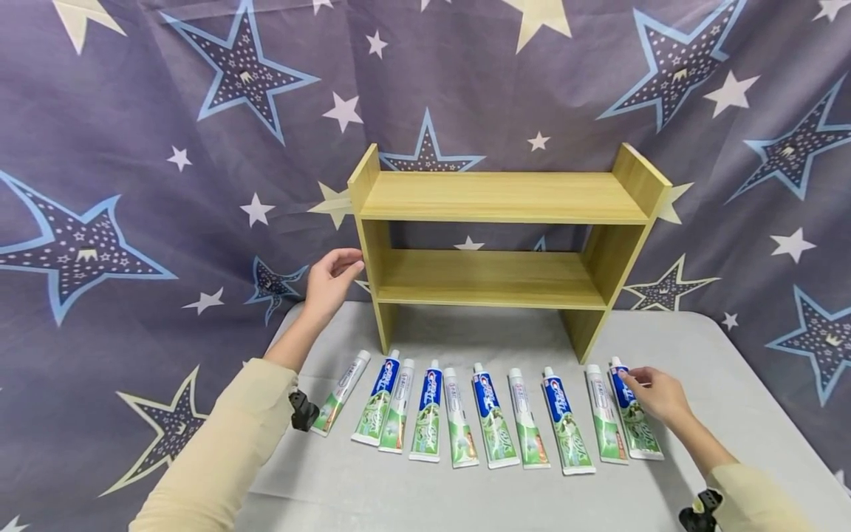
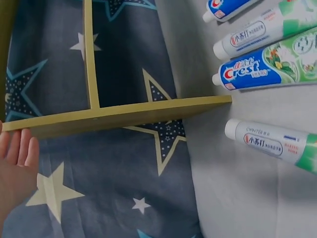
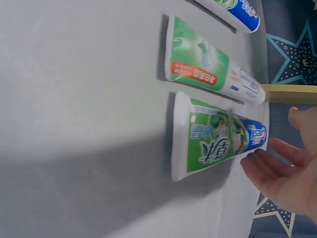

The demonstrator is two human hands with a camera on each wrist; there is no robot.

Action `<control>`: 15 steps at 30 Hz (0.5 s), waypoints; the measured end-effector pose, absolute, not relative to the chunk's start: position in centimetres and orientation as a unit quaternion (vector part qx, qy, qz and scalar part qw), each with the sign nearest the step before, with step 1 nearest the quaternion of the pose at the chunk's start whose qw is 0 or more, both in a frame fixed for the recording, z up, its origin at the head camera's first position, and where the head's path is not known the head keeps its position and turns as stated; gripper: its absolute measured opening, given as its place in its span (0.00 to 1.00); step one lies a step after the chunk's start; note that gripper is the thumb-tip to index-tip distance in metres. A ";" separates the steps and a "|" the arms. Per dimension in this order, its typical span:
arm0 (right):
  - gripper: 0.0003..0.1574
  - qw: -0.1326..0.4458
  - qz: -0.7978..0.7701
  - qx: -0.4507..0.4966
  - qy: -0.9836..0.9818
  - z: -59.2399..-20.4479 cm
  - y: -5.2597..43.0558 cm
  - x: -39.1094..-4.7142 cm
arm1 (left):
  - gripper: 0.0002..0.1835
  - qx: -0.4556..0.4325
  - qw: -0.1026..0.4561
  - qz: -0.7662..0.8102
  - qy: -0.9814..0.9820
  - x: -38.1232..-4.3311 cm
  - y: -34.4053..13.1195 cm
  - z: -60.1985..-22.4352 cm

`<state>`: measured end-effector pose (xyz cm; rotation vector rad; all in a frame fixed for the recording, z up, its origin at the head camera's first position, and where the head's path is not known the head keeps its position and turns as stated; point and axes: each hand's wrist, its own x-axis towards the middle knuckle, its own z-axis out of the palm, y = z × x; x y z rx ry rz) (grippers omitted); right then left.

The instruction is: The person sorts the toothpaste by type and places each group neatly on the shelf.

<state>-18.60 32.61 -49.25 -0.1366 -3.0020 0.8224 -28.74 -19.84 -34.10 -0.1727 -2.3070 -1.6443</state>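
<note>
A light wooden two-tier shelf (image 1: 492,279) stands upright at the back of the table. My left hand (image 1: 332,284) is at its left side panel (image 2: 148,110); in the left wrist view the fingertips rest against the panel, fingers extended. At the far right end of a row of toothpaste tubes lies a blue and green Crest toothpaste tube (image 1: 636,417). Beside its cap end is my right hand (image 1: 658,397), thumb and fingers spread apart in the right wrist view. Whether the fingertips touch this tube (image 3: 213,139) I cannot tell.
Several toothpaste tubes lie in a row before the shelf, blue-green ones like the Crest tube (image 1: 492,421) and white-green ones like the baking soda tube (image 1: 339,395), caps toward the shelf. A grey cloth covers the table (image 1: 372,495). A star-patterned curtain (image 1: 166,222) hangs behind.
</note>
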 end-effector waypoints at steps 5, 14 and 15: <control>0.28 0.016 0.258 -0.046 -0.965 -50.0 33.0 -18.5 | 0.16 -0.043 0.136 -0.626 -0.766 -29.6 -19.9 -34.5; 0.28 -0.019 0.291 -0.074 -0.954 -50.4 33.6 -18.2 | 0.14 -0.036 0.084 -0.707 -0.701 -30.4 -20.2 -34.9; 0.28 -0.026 0.300 -0.082 -0.950 -50.3 33.8 -18.2 | 0.14 -0.039 0.080 -0.712 -0.697 -30.5 -20.2 -35.0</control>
